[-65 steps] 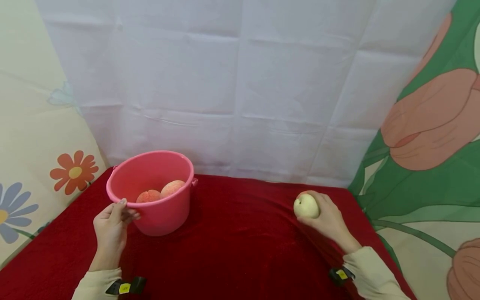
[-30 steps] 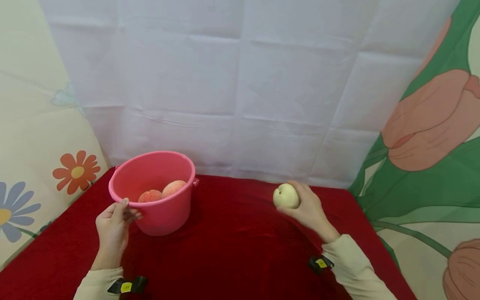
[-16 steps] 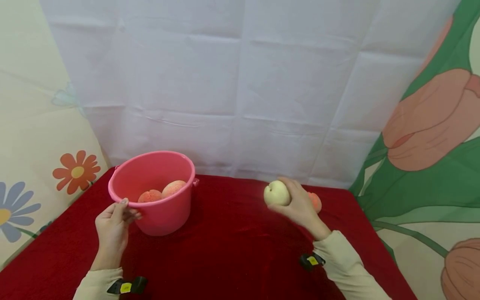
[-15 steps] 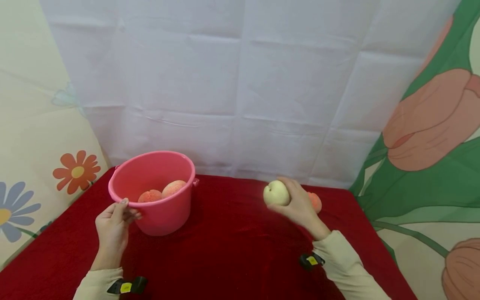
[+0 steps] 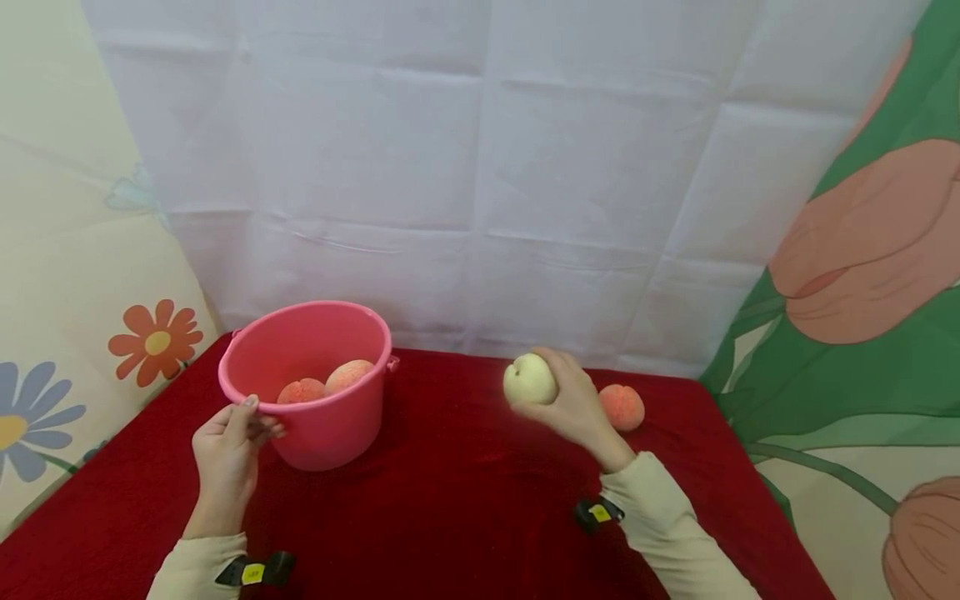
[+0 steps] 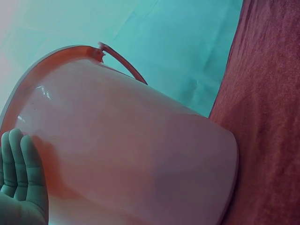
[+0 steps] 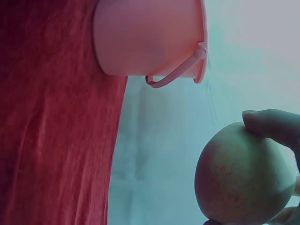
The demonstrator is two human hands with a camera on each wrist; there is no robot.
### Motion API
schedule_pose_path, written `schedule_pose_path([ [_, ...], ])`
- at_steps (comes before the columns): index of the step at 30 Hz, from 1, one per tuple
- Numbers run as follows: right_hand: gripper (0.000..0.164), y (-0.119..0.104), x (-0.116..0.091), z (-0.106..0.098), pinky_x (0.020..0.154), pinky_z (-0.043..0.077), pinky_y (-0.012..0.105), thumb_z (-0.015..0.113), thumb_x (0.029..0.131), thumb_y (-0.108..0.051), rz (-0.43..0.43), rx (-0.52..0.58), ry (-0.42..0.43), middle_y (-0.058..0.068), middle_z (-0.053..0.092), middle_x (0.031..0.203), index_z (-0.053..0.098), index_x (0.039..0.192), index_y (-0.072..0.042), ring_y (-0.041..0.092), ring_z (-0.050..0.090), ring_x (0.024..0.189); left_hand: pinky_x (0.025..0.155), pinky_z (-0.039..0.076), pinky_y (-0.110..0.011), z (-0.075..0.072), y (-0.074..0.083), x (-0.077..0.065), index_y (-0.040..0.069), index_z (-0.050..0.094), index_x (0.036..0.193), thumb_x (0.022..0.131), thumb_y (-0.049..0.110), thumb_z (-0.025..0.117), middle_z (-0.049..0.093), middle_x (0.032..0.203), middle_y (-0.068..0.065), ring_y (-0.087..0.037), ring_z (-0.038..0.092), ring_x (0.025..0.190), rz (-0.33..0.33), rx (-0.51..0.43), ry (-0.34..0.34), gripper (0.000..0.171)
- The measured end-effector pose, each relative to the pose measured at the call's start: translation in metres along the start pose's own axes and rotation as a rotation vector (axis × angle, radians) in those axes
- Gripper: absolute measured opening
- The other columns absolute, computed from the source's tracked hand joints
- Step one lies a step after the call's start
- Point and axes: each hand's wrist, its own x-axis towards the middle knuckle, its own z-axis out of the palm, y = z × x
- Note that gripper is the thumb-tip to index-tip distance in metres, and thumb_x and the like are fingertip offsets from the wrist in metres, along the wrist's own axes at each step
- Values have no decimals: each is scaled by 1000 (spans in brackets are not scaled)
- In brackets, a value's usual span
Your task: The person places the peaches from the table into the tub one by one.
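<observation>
A pink bucket [image 5: 326, 433] stands at the left of the table, with two orange-pink peaches [image 5: 302, 391] visible inside it. My left hand [image 5: 225, 450] pinches the bucket's near rim, thumb on top and fingers against the outer wall. In the left wrist view the fingers [image 6: 21, 161] lie along the bucket's side. My right hand [image 5: 573, 404] grips a pale yellow-green peach [image 5: 529, 380] between thumb and fingers, to the right of the bucket. The right wrist view shows this peach [image 7: 241, 176] close up, raised off the red cloth. Behind the right hand lies another orange-pink peach [image 5: 622, 407].
A red velvet cloth [image 5: 450, 500] covers the table. White sheeting [image 5: 465, 183] hangs along the back edge. Flower-patterned cloths hang at the left [image 5: 67, 250] and right [image 5: 847, 375] sides. The bucket's handle [image 7: 176, 70] hangs down on its far side.
My right hand has carried the pale peach leftward and slightly up, towards the bucket. The orange-pink peach behind it has come into full view. The left hand stays on the rim.
</observation>
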Motion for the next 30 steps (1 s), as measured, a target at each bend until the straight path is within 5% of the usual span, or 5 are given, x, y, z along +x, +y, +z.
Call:
schedule_pose_path([
  [30, 71, -44, 37, 36, 72, 49, 39, 80, 66, -24, 42, 180, -68, 10, 52, 117, 49, 128, -10, 25, 51, 99, 53, 54, -24, 0, -1, -1, 5, 66, 67, 85, 17, 64, 62, 57, -5, -14, 61, 49, 5, -17, -13, 22],
])
